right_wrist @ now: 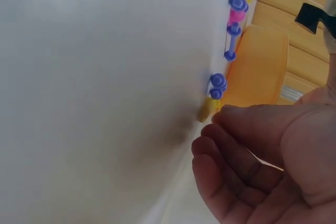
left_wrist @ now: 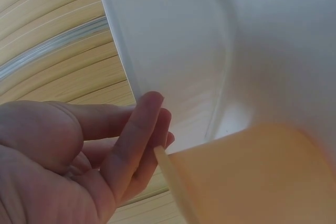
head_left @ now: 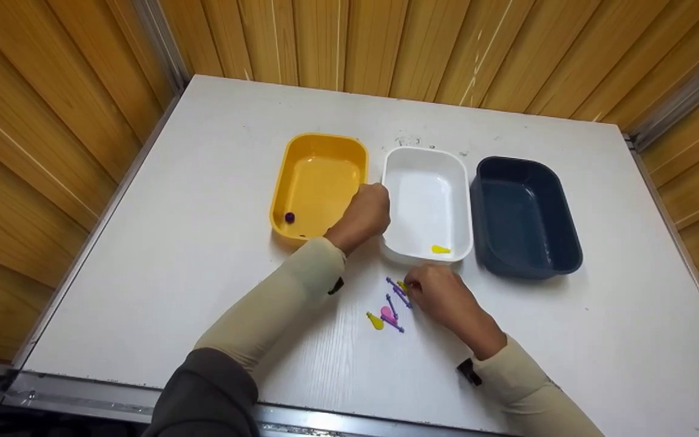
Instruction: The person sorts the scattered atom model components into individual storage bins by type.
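My right hand (head_left: 442, 296) is at the small pile in front of the white tray, thumb and forefinger pinching a yellow teardrop-shaped piece (right_wrist: 206, 109). Close beside it lie several purple rods with knobbed ends (head_left: 391, 306), a pink piece (head_left: 387, 313) and another yellow teardrop-shaped piece (head_left: 375, 321). My left hand (head_left: 366, 212) hovers where the yellow tray (head_left: 276, 188) and the white tray (head_left: 469, 209) stand side by side. Its fingers are bent in the left wrist view, near the yellow tray's rim; whether they hold something is hidden.
A dark blue tray (head_left: 528, 224) stands right of the white one. Inside the yellow tray lies a small dark purple ball (head_left: 289, 217); a yellow teardrop-shaped piece (head_left: 440, 249) lies in the white tray. Wood-patterned walls (head_left: 349, 48) border the white table (head_left: 204, 182).
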`<state>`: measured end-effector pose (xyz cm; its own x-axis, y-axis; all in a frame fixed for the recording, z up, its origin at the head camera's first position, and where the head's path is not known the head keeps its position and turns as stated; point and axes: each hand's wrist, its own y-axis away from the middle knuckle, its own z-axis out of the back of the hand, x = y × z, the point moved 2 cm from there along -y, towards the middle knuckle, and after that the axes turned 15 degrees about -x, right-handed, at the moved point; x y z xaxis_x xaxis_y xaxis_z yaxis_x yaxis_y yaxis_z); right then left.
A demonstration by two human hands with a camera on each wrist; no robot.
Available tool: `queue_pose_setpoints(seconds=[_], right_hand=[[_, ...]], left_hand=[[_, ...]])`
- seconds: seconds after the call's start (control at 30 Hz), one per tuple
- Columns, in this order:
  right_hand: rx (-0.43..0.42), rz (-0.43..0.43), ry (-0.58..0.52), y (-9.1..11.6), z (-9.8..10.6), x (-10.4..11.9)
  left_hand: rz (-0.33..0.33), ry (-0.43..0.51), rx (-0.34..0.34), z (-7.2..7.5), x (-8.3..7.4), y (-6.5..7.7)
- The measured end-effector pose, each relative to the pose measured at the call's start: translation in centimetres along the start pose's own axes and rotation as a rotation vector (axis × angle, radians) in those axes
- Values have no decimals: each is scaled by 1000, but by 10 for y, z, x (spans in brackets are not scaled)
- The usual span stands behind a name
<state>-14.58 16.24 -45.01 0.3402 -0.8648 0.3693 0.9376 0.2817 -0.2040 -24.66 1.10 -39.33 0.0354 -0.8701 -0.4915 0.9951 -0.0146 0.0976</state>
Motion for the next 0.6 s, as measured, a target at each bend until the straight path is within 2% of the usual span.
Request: queue_pose_setpoints(seconds=[0.3,0.5,0.6], right_hand=[[0,18,20,-4,-5,0],[-2,36,30,-3,-5,-1],[10,10,37,-2,-4,-3]], left_hand=[[19,9,18,1,0,1],[-36,1,-54,0,0,2],[-29,13,-47,-1,0,1]])
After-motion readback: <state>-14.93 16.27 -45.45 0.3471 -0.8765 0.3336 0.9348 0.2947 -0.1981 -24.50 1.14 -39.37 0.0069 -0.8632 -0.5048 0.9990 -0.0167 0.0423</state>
